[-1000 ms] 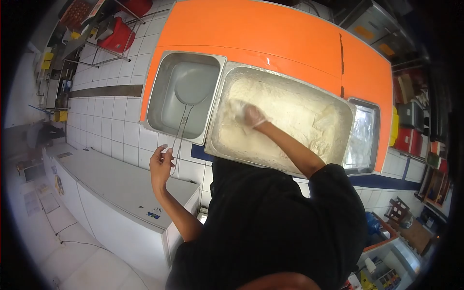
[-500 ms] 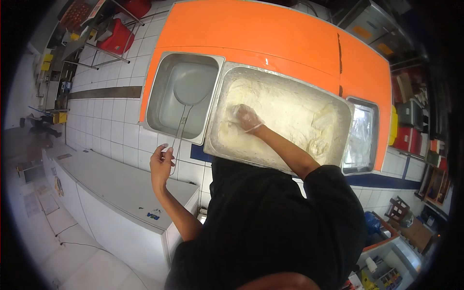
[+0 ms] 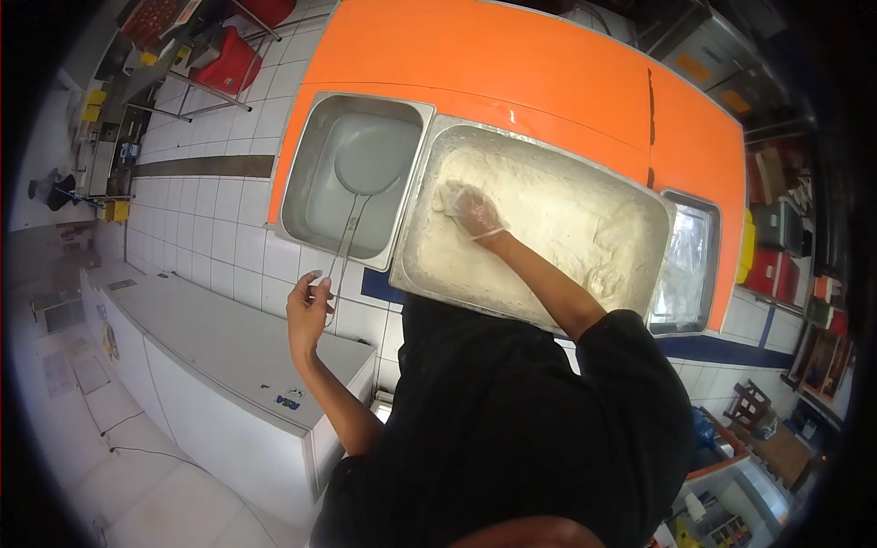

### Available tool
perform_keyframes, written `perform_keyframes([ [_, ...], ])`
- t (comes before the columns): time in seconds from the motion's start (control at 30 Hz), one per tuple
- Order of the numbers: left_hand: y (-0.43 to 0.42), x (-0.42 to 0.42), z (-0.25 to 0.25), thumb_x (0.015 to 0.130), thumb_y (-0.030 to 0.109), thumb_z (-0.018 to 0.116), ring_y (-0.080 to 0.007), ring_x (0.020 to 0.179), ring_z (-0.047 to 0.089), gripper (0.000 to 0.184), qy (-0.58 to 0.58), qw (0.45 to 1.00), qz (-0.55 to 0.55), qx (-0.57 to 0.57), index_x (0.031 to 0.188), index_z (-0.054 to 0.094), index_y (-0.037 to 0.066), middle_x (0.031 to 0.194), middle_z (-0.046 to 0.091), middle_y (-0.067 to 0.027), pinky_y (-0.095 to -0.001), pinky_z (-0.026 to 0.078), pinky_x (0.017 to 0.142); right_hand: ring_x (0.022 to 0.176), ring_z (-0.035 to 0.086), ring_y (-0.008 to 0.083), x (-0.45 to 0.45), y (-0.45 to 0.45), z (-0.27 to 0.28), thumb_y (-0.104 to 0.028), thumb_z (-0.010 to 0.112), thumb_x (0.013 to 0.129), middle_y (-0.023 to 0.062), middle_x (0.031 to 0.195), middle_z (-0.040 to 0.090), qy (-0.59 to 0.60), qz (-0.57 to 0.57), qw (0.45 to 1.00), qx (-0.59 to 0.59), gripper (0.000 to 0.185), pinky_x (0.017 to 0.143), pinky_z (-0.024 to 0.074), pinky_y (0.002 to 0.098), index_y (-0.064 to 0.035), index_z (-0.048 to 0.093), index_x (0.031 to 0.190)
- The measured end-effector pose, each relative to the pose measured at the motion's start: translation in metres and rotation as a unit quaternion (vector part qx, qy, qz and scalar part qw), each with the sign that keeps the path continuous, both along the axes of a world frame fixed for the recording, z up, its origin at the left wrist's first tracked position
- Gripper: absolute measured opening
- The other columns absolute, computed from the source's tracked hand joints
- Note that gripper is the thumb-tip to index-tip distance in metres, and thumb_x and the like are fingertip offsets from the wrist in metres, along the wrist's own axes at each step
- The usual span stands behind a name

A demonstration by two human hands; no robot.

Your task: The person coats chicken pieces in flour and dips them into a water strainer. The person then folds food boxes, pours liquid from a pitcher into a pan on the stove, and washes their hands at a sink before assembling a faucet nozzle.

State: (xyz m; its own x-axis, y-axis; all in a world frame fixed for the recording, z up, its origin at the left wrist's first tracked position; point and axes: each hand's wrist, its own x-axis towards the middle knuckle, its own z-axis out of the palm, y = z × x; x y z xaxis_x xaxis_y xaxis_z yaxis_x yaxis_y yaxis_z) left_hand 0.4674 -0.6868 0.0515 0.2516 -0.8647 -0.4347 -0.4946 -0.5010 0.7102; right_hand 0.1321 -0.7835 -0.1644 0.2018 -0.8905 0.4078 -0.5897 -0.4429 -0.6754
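My left hand point(image 3: 311, 309) has its fingers curled at the end of a long-handled strainer's point(image 3: 348, 237) wire handle. The strainer's round mesh head lies in cloudy liquid inside a deep metal pan point(image 3: 300, 215). My right hand point(image 3: 477, 214), in a clear plastic glove, is down in a large metal tray point(image 3: 653, 219) of pale flour point(image 3: 539, 237). Its fingers are closed at the flour's left side, against a pale lump point(image 3: 449, 195). Whether this is flour or a coated piece, I cannot tell. Several flour-covered clumps point(image 3: 607, 265) lie at the tray's right.
An orange counter point(image 3: 475, 55) surrounds the pans. At its right end sits a smaller metal pan point(image 3: 683, 265) with a shiny lining. A white chest-like unit point(image 3: 210, 352) stands to the left of my body. A red container point(image 3: 227, 66) is farther off at the upper left.
My right hand has shifted slightly, its fingers now lower against the flour's left side. My left hand stays at the strainer handle. The whole view has moved a little.
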Motion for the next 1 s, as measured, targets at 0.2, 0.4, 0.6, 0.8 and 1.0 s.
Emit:
perform_keyframes([
  [0.2, -0.001, -0.002, 0.001, 0.095, 0.029, 0.069, -0.0106, 0.063, 0.056, 0.042, 0.004, 1.0, 0.001, 0.001, 0.126, 0.064, 0.0, 0.08, 0.064, -0.0056, -0.0262, 0.044, 0.057, 0.096, 0.065, 0.0378, -0.016, -0.014, 0.067, -0.028, 0.062, 0.094, 0.021, 0.104, 0.069, 0.087, 0.045, 0.965, 0.244, 0.028, 0.086, 0.051, 0.0452, -0.0028, 0.071, 0.103],
  [0.4, -0.002, 0.001, -0.004, 0.095, 0.029, 0.069, -0.0099, 0.063, 0.056, 0.043, 0.01, 1.0, -0.001, -0.001, 0.126, 0.064, 0.001, 0.08, 0.065, -0.0053, -0.0258, 0.044, 0.056, 0.095, 0.065, 0.0428, -0.024, 0.009, 0.023, -0.026, 0.056, 0.095, 0.0262, 0.101, 0.065, 0.174, 0.016, 0.961, 0.216, 0.029, 0.085, 0.0519, 0.0502, 0.0004, 0.064, 0.104],
  [0.6, -0.001, 0.0, -0.003, 0.094, 0.028, 0.07, -0.0095, 0.063, 0.056, 0.042, 0.01, 1.0, -0.003, -0.001, 0.126, 0.064, 0.001, 0.08, 0.065, -0.005, -0.0254, 0.044, 0.056, 0.108, 0.062, 0.0389, -0.045, -0.013, -0.009, -0.021, 0.052, 0.096, 0.0214, 0.115, 0.065, 0.191, -0.086, 0.967, 0.146, 0.031, 0.096, 0.0491, 0.0456, 0.001, 0.066, 0.112],
  [0.8, 0.001, 0.0, -0.004, 0.094, 0.028, 0.069, -0.0092, 0.063, 0.055, 0.043, 0.015, 1.0, 0.001, -0.001, 0.126, 0.064, 0.0, 0.08, 0.065, -0.0051, -0.0244, 0.043, 0.055, 0.135, 0.043, 0.0407, -0.036, 0.029, -0.015, -0.032, 0.054, 0.094, 0.0263, 0.138, 0.053, 0.27, 0.036, 0.962, 0.024, 0.053, 0.116, 0.0321, 0.0463, 0.0041, 0.054, 0.132],
  [1.0, 0.005, -0.006, 0.002, 0.095, 0.026, 0.068, -0.0094, 0.063, 0.055, 0.042, 0.013, 1.0, 0.004, 0.014, 0.127, 0.063, 0.0, 0.079, 0.064, -0.0049, -0.0251, 0.042, 0.054, 0.137, 0.044, 0.0372, -0.01, 0.076, -0.021, -0.033, 0.07, 0.086, 0.0216, 0.138, 0.055, 0.301, 0.126, 0.942, 0.077, 0.057, 0.117, 0.0318, 0.046, 0.0007, 0.058, 0.131],
])
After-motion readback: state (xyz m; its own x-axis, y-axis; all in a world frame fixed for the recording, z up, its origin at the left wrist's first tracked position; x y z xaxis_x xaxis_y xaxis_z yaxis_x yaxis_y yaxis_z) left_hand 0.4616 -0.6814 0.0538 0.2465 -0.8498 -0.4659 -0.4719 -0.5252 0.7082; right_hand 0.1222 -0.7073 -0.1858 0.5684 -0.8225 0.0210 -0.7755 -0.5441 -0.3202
